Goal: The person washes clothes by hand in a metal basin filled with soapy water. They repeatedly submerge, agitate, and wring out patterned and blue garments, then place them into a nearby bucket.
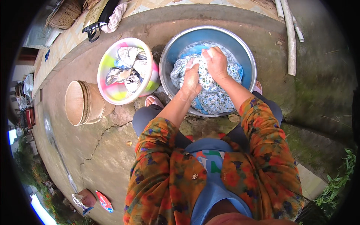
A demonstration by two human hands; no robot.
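A large metal basin (232,42) stands on the ground between my feet. Wet white cloth with a blue and green floral print (215,97) fills much of it, in sudsy water (209,44) with some plain blue fabric showing. My left hand (192,77) grips a bunched, soapy part of the cloth, its fingers partly hidden. Close beside it on the right, my right hand (216,62) is closed on the same cloth, a little higher up. Both hands are wet, and foam clings to the left one.
Left of the basin, a multicoloured plastic tub (109,92) holds several crumpled garments (132,67). A beige bucket (90,104) is farther left. Pale pipes (289,42) lie at upper right. A tote bag (95,17) rests on the tiled ledge; a red packet (104,201) lies at lower left.
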